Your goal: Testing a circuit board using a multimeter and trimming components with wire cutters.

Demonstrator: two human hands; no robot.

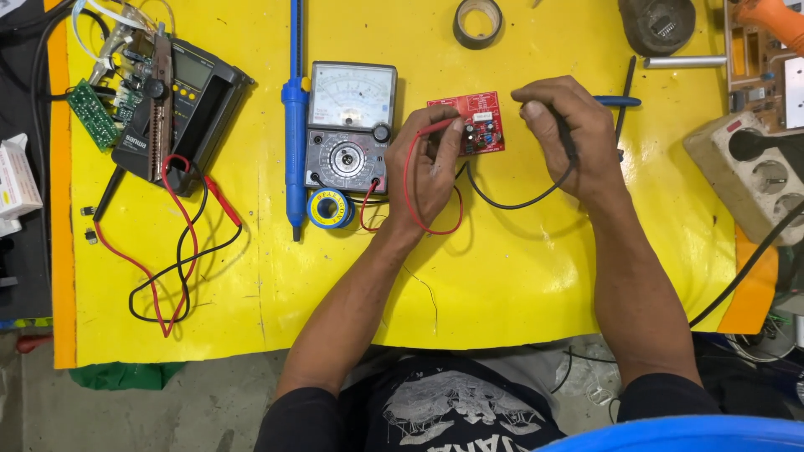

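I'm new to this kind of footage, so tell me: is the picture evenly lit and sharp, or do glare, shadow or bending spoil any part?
Head view: bright, even light; the yellow table shows mild sheen and only soft shadows under the left hand and right hand; the red circuit board and analog meter are sharp; edges bow slightly from the wide lens; the blue rim at the bottom is blurred.

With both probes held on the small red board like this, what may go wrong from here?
1. The board is small and crowded; the red probe in the left hand may slip and bridge two joints.
2. Nothing visibly clamps the board, so pressure from the right hand with the black probe might push it.
3. The red lead loops around the left hand and may snag, tugging the meter.
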